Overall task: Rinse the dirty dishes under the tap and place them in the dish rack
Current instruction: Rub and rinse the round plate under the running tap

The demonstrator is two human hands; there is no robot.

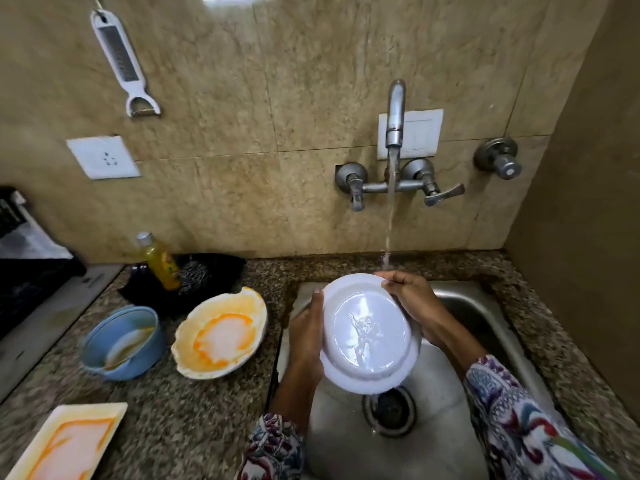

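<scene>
Over the steel sink (485, 317) I hold a white plate (369, 336), tilted, its wet face towards me. My left hand (306, 336) grips its left rim. My right hand (414, 301) holds the upper right rim, right under the stream from the tap (395, 116). Water runs down the plate. On the counter to the left lie a white scalloped dish (220, 336) smeared with orange, a blue bowl (121, 342) with a spoon in it, and a white rectangular plate (69, 441) with orange streaks. No dish rack is in view.
A black tray (221, 271) behind the dirty dishes holds a yellow soap bottle (159, 259) and a steel scrubber (194, 277). The sink drain (389, 408) lies below the plate. A stove edge (27, 282) is at far left. A grater (119, 60) hangs on the wall.
</scene>
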